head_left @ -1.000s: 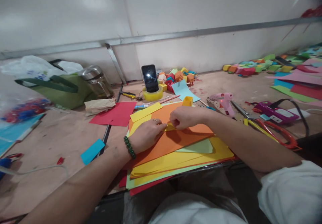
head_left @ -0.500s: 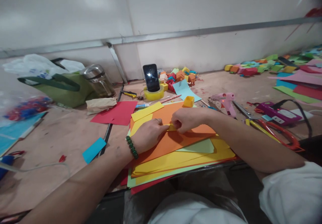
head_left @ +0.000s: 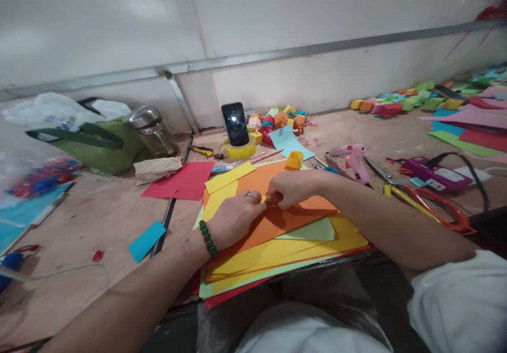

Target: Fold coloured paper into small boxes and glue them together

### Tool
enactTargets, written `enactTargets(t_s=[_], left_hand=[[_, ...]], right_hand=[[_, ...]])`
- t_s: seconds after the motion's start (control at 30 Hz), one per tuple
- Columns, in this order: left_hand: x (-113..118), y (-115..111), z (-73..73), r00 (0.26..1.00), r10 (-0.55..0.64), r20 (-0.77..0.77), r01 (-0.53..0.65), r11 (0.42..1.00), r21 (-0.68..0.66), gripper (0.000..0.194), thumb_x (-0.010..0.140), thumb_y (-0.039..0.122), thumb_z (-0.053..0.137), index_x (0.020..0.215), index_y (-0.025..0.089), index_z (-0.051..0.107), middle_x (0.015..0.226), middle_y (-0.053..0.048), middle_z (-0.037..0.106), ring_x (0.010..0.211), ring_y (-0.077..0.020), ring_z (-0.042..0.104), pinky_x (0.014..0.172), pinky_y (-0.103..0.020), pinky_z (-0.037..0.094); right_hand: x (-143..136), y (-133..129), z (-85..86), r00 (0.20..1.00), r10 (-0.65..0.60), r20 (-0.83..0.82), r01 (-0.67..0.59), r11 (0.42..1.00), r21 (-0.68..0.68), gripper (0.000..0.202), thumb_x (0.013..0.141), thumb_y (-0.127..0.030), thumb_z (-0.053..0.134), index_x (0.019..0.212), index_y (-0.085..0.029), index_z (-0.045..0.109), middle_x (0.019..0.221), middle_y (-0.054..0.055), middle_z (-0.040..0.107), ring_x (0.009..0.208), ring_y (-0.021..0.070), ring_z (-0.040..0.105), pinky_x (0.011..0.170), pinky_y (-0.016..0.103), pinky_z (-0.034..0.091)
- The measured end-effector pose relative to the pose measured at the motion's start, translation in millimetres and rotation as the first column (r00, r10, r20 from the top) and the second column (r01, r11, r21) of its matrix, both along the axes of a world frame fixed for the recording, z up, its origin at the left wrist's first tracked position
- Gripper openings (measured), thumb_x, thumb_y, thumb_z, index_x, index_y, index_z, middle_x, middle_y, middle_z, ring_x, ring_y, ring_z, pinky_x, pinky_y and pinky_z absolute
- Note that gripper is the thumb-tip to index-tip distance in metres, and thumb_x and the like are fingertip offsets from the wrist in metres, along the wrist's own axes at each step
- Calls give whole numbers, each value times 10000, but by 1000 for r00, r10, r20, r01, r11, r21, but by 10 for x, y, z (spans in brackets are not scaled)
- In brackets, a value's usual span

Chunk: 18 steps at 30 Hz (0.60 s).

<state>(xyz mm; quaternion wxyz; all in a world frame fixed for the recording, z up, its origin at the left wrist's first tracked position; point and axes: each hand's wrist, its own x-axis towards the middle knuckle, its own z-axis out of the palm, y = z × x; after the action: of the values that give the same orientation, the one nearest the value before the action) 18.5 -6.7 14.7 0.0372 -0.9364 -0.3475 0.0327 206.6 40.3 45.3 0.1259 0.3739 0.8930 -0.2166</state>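
Observation:
My left hand (head_left: 237, 213), with a ring and a green bead bracelet, is closed with its fingers pressed on a small piece of yellow paper (head_left: 266, 200). Against the same piece my right hand (head_left: 291, 188) is curled, fingers pinched together. Most of the yellow piece is hidden by the fingers. Under both hands lies an orange sheet (head_left: 293, 218) on a stack of yellow, green and red paper. A small yellow paper box (head_left: 294, 159) sits just beyond my right hand, and a yellow strip (head_left: 230, 177) lies beyond my left.
To the right are a pink glue gun (head_left: 352, 158), scissors (head_left: 431, 205) and a purple power strip (head_left: 439, 174). A phone (head_left: 235, 123) leans in a tape roll (head_left: 240, 147) before a pile of paper boxes (head_left: 279, 120). A glass jar (head_left: 152, 131) and green bag (head_left: 114, 149) stand left.
Both hands stay over the orange sheet, still on the yellow piece. The left fingers have shifted slightly around it. The whole view has moved a little.

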Motion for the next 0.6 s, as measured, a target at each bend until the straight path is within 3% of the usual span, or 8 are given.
enactTargets(t_s=[0.2, 0.37, 0.53, 0.6], left_hand=[[-44, 57, 24, 998, -17, 52, 17, 1000, -15, 351, 857, 81, 445, 1042, 253, 689, 892, -54, 639, 810, -189, 592, 649, -273, 448], [-77, 80, -23, 991, 16, 133, -11, 999, -42, 270, 865, 134, 462, 866, 219, 718, 831, -51, 625, 775, -176, 598, 643, -271, 434], [-99, 77, -96, 936, 106, 335, -93, 994, -55, 102, 851, 225, 552, 857, 194, 650, 937, -56, 607, 885, -193, 577, 754, -301, 468], [-101, 75, -109, 888, 155, 433, -152, 987, -41, 168, 805, 264, 630, 948, 178, 604, 980, -68, 590, 926, -211, 564, 792, -332, 477]], right_hand=[[81, 135, -37, 989, -51, -140, 28, 987, -157, 175, 702, -196, 597, 875, -180, 611, 804, 10, 636, 679, 130, 545, 563, 225, 369], [67, 207, -101, 989, -132, -69, 127, 989, -82, 227, 692, -354, 685, 783, -175, 579, 709, -5, 569, 602, 120, 486, 507, 237, 317], [50, 176, -130, 977, -95, -190, 77, 992, -99, 137, 694, -245, 631, 662, -180, 514, 602, -48, 482, 546, 93, 427, 489, 232, 281], [43, 144, -112, 956, -62, -287, 45, 997, -66, 102, 688, -183, 597, 660, -179, 499, 607, -54, 468, 552, 87, 412, 494, 227, 281]])
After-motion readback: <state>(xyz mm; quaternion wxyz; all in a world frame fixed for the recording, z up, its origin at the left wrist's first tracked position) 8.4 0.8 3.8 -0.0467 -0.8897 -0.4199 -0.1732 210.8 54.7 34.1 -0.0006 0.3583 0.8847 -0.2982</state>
